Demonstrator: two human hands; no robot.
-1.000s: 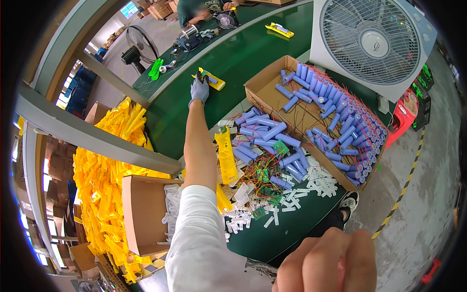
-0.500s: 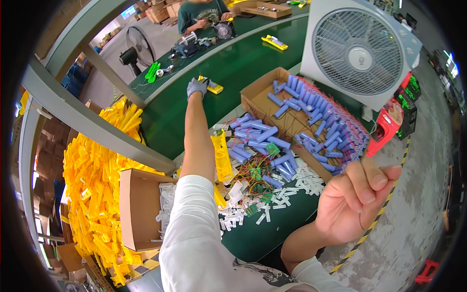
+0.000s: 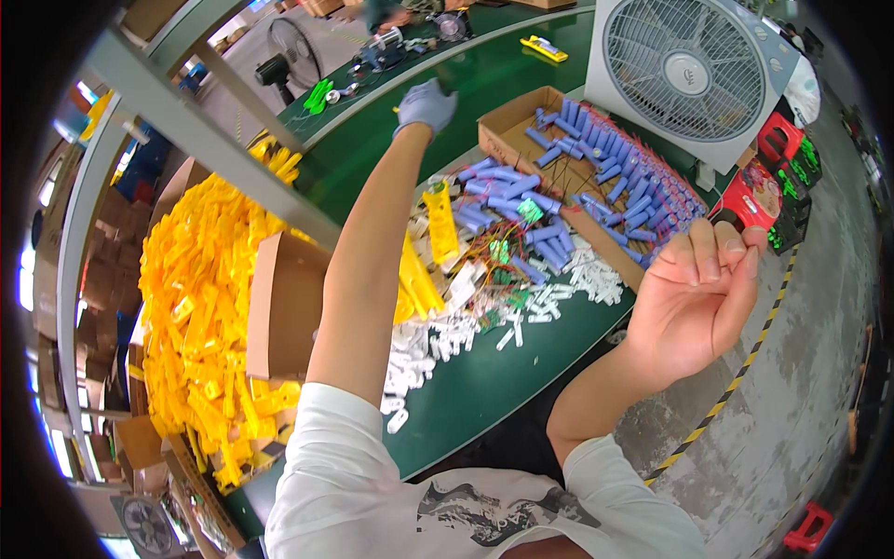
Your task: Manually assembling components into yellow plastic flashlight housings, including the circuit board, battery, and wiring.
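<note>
My left hand (image 3: 426,107), in a grey glove, is stretched out over the green conveyor belt (image 3: 354,158). A bit of yellow (image 3: 396,109) shows at its edge; its fingers are mostly hidden, so their grip cannot be made out. My right hand (image 3: 694,303) is raised at the right, palm up. Its fingers are curled and the thumb meets the index fingertip, with nothing visible in it. Between my arms lie a yellow plastic casing (image 3: 440,224), blue cylindrical battery cells (image 3: 503,191) with wires and green circuit boards (image 3: 529,212), and small white strips (image 3: 447,337).
A cardboard box (image 3: 494,133) holds many blue cells. Beside it stands a grey box fan (image 3: 687,74). Yellow casings (image 3: 200,326) are heaped at left, by a cardboard box (image 3: 284,307) and a metal frame (image 3: 214,140). Another yellow unit (image 3: 544,48) lies on the belt; a co-worker (image 3: 384,14) is beyond.
My left hand has moved farther out over the belt, and the yellow unit beside it is now mostly hidden. My right hand has risen slightly, its fingers still curled. The view has shifted.
</note>
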